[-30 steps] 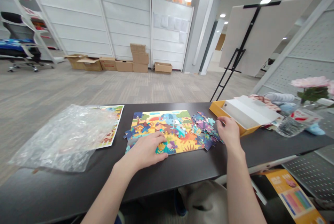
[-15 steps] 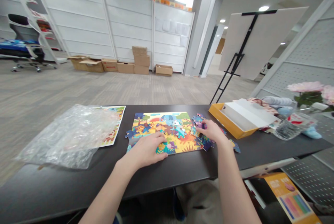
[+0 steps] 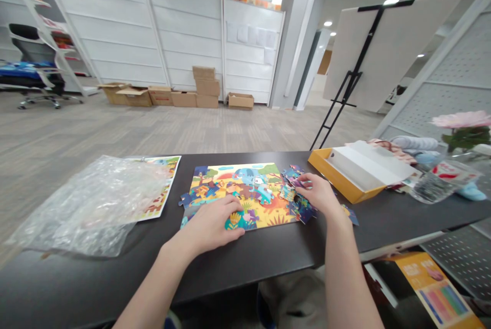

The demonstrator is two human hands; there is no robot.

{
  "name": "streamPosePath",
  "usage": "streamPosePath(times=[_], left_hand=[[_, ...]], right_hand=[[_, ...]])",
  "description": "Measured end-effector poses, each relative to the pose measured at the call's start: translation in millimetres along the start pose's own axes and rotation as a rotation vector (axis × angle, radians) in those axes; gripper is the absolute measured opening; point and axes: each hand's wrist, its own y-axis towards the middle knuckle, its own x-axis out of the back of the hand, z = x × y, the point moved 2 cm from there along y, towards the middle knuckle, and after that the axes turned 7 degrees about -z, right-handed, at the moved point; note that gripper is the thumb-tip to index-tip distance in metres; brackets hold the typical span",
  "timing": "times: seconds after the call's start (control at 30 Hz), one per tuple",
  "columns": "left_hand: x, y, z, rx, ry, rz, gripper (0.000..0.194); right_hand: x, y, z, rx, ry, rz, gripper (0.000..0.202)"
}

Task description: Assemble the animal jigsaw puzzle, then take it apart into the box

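A colourful jigsaw puzzle with animals and plants lies on the dark table in front of me. My left hand rests on its lower left part, fingers stretched out and apart, covering some of the picture. Beyond the puzzle's right edge is a heap of loose purple and dark blue puzzle pieces. Over that heap, my right hand has thumb and fingers bent together in a pinch on a puzzle piece, partly hidden by the fingertips.
Left on the table, a clear plastic bag covers part of a printed picture sheet. An open yellow box stands at the back right, near a clear plastic container and pink flowers. An easel board stands behind.
My right hand has shifted slightly at the heap of pieces, its fingers now more bent. My left hand stays on the puzzle. The whole view has moved a little.
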Motion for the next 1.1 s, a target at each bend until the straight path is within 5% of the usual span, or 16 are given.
streamPosePath(times=[0.17,0.4,0.63,0.83,0.97,1.1], left_hand=[[0.0,0,-1,-0.001,0.000,0.001,0.041],[0.4,-1,-1,0.011,0.003,0.000,0.038],[0.8,1,-2,0.017,-0.015,0.005,0.038],[-1.8,0,1,0.008,-0.037,-0.039,0.036],[-1.6,0,0,0.016,-0.016,-0.029,0.036],[-1.2,0,-1,0.015,0.001,-0.017,0.036]], right_hand=[[4,-1,-5,-0.042,-0.016,-0.057,0.011],[20,5,-14,-0.073,0.004,-0.281,0.026],[45,-2,-48,-0.181,0.031,-0.499,0.031],[47,-4,-78,-0.241,-0.102,-0.461,0.024],[45,-4,-75,-0.233,-0.081,-0.359,0.020],[48,-4,-64,-0.228,0.009,-0.388,0.022]])
